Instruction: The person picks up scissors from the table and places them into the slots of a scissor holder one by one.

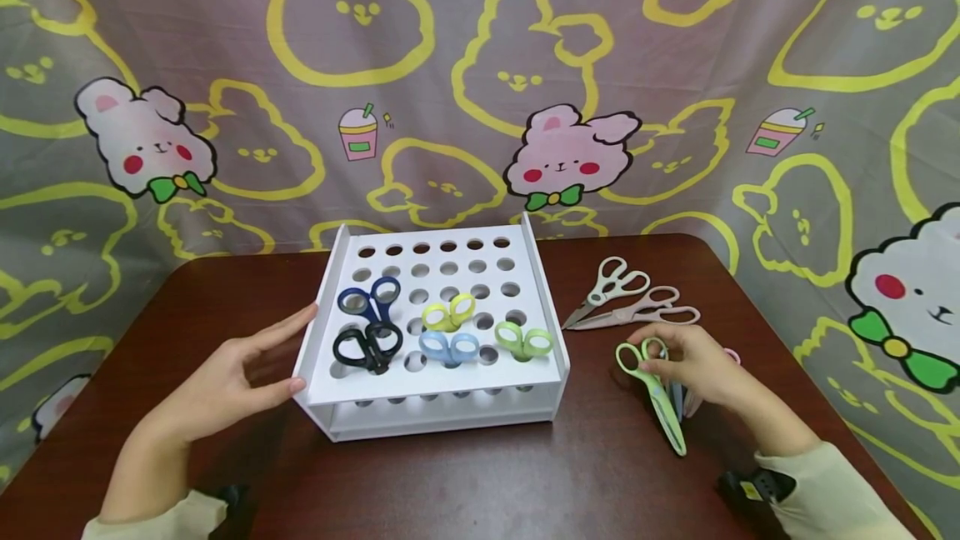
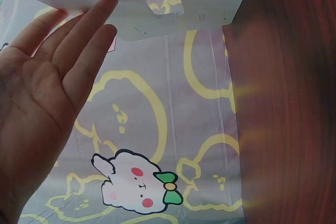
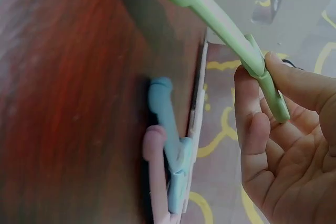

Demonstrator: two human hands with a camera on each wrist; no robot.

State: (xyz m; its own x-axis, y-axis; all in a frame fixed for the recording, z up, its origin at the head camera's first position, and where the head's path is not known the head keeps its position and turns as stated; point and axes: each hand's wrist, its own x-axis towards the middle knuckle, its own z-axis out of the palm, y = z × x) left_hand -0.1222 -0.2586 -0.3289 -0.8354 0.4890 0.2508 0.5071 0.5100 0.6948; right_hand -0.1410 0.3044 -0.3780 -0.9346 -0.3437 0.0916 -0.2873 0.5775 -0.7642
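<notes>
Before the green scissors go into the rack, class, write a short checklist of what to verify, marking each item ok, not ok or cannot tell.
1. The right hand pinches the light green scissors near the handles: ok.
2. The scissors' blades are closed: ok, they show as one narrow blade in the head view.
3. The left hand steadies the white rack, its straight fingers against the left wall: ok.
4. Free holes remain in the rack: ok, the back rows are open.
5. The green scissors are clear of the blue scissors and pink scissors beside them: cannot tell.
</notes>
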